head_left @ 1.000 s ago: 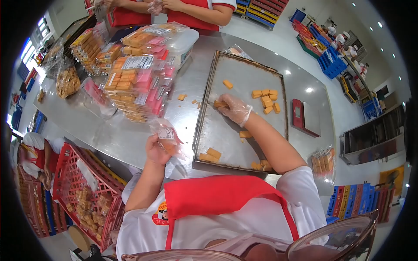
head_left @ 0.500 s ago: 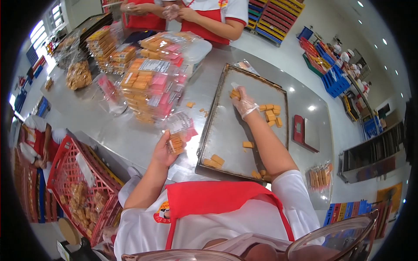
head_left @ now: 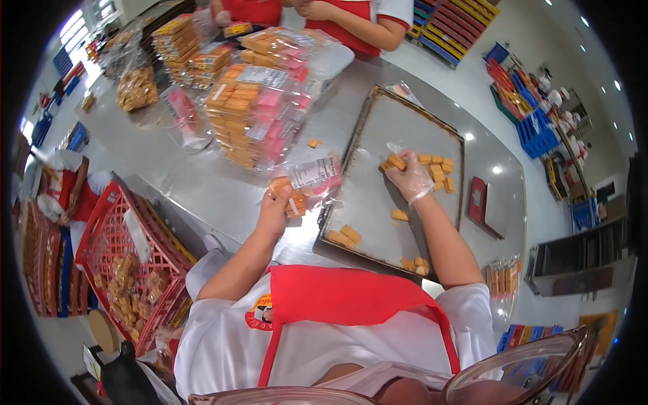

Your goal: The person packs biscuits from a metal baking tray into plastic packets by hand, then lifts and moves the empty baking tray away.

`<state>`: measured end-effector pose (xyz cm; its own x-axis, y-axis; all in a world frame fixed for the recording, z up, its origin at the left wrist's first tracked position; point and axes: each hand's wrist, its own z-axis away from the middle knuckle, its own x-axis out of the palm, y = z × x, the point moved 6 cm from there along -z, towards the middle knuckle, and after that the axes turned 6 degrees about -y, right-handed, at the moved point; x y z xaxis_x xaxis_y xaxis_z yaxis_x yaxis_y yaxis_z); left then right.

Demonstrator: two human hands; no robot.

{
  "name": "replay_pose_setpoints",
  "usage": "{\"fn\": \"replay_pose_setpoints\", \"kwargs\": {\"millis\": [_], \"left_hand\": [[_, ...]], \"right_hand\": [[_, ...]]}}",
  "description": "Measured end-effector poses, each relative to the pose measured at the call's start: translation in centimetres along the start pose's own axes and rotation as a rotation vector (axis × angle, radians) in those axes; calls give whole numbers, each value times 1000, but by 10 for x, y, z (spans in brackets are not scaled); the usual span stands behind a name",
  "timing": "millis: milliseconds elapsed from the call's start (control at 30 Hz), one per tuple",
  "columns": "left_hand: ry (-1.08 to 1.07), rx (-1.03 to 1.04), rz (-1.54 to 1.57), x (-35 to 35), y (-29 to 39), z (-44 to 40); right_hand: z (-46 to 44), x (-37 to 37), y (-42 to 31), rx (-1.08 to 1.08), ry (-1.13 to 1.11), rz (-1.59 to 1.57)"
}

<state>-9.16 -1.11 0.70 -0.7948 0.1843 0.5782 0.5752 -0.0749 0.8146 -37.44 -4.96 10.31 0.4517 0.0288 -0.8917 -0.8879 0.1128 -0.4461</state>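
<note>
My left hand [head_left: 271, 213], bare, grips the lower end of a clear plastic packet [head_left: 314, 174] with a white label and a pink part; orange-brown biscuits [head_left: 295, 204] show inside it. Over the baking tray [head_left: 378, 202], my right hand [head_left: 413, 182] wears a clear glove, its fingers closed on a few biscuit pieces [head_left: 393, 161]. Beside that hand lies a loose cluster of biscuits [head_left: 437, 173] on the tray. More biscuits [head_left: 345, 235] rest near the tray's close left corner, with smaller pieces [head_left: 414, 265] at its near edge.
Stacked biscuit packets [head_left: 237, 121] stand left of the tray. A red scale [head_left: 478, 202] and another packet [head_left: 503, 278] are to the right. Beside the steel table [head_left: 182, 196], a red crate [head_left: 138, 233] holds bagged goods. Two people in red aprons [head_left: 344, 27] stand opposite.
The view has shifted a little. My right hand has come nearer and rightward over the tray, still holding biscuit pieces. My left hand has moved slightly forward with the packet.
</note>
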Motion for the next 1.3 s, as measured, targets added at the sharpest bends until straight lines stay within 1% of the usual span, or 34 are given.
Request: {"fn": "replay_pose_setpoints", "kwargs": {"millis": [67, 200, 300, 400, 500, 600, 700, 800, 900, 1000, 1100, 1200, 1300], "left_hand": [[-16, -22, 0, -2, -3, -1], [-4, -3, 33, 1, -1, 0], [-41, 16, 26, 2, 2, 1], [-68, 39, 57, 1, 2, 1], [-80, 35, 105, 0, 2, 1], [-37, 38, 132, 8, 7, 5], [-90, 56, 113, 15, 15, 5], [-158, 35, 181, 16, 19, 3], [-155, 14, 189, 14, 13, 1], [-127, 35, 206, 14, 10, 2], [-106, 8, 216, 7, 4, 1], [-113, 3, 119, 0, -1, 0], [-126, -8, 131, -3, -3, 0]], "right_hand": [[2, 0, 8, 26, -19, -298], [-3, 0, 18, 27, -11, -337], [-3, 1, 14, -281, 206, 0], [0, 1, 10, -264, 170, -39], [-3, -5, 20, 69, -30, -354], [-9, 2, 22, 59, -46, -990], [10, -31, -4, 12, 130, -279], [3, -21, 2, -153, 223, -155], [5, -1, -1, -150, 97, 15], [7, 13, 0, -382, 194, -27], [3, 15, 4, -353, 157, -27], [1, 8, 6, -308, 223, -165], [-2, 5, 17, 48, 2, -543]]}}
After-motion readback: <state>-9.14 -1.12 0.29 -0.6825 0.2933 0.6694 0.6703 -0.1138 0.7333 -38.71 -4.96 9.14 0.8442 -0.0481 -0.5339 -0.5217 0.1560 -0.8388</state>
